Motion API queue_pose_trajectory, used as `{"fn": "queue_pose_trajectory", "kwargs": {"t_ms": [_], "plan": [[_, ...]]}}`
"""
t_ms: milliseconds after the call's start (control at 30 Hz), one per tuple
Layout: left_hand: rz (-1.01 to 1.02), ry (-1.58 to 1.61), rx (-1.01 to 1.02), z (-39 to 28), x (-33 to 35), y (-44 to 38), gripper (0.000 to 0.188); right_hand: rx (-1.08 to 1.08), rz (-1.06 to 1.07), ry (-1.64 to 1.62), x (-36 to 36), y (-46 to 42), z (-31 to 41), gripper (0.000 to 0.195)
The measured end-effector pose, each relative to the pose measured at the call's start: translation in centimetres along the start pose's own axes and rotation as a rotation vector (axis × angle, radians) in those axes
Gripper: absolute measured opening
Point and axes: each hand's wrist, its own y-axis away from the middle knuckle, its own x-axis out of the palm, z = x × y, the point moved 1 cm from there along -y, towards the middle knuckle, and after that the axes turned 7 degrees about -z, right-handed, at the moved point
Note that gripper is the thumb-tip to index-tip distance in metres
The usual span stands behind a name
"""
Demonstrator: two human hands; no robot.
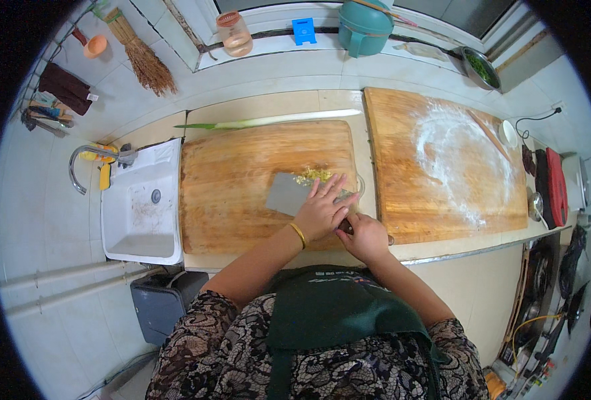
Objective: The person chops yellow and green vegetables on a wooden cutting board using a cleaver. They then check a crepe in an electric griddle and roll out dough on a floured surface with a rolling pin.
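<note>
A cleaver [286,195] lies nearly flat on the large wooden cutting board [225,185], its broad steel blade pointing left. My right hand [368,237] is closed around its dark handle near the board's front right corner. Across the blade's right part rests my left hand [323,207], palm down with the fingers spread; a gold bracelet circles that wrist. Chopped yellowish pieces [316,175], perhaps ginger or garlic, sit along the blade's far edge, close to my left fingertips. Behind the board stretches a long green onion [285,119].
Left of the board is a white sink [140,245] with a curved faucet [78,172]. On the right, a floured wooden board [400,200] bears a rolling pin [489,135] and a white bowl [508,134]. A metal bowl of chopped greens [481,69] stands on the back ledge.
</note>
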Motion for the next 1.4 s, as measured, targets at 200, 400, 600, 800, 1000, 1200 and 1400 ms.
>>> {"fn": "queue_pose_trajectory", "kwargs": {"t_ms": [200, 400, 600, 800, 1000, 1200, 1400], "plan": [[0.013, -0.054, -0.101, 1.5, 0.7, 0.4, 0.046, 0.037, -0.014, -0.017, -0.5, 0.7, -0.6, 0.031], [-0.003, -0.13, -0.185, 4.7, 1.1, 1.5, 0.048, 0.132, 0.069, -0.019, -2.5, 3.0, -1.9, 0.038], [0.005, -0.195, -0.218, 7.5, 0.0, 2.6, 0.047, 0.22, 0.043, 0.065, -6.2, 6.1, -3.6, 0.03], [0.164, -0.138, -0.118, 9.7, -1.5, 2.8, 0.035, 0.497, -0.001, -0.205, -5.5, 8.9, -3.0, 0.026], [-0.065, 0.076, -0.19, 15.6, -3.8, 1.1, 0.025, 0.68, -0.088, -0.443, -2.4, 10.0, 0.0, 0.028], [0.029, -0.129, -0.308, 29.8, -6.6, -4.4, 0.027, 0.797, -0.122, -0.492, 0.0, 10.0, 5.0, 0.026], [0.41, -0.14, -0.258, 35.3, -6.0, -8.5, 0.031, 0.964, -0.152, -0.671, 2.1, 9.9, 9.5, 0.021]]}}
